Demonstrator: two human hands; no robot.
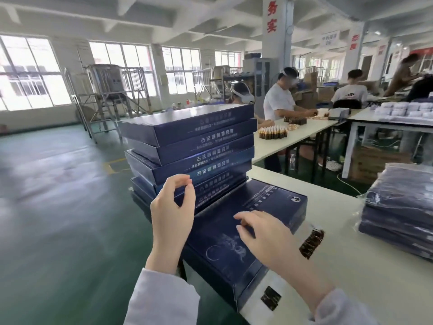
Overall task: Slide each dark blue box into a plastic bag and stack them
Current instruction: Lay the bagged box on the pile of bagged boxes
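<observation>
Dark blue box readied for bagging at the table edge.
The left hand is raised beside the tall stack of boxes, thumb and forefinger drawn together; whether clear film is pinched cannot be told. The box lies flat, touched by the relaxed, spread fingers of the right hand. Next, a bag mouth must be opened; bagged boxes are stacked far right.
</observation>
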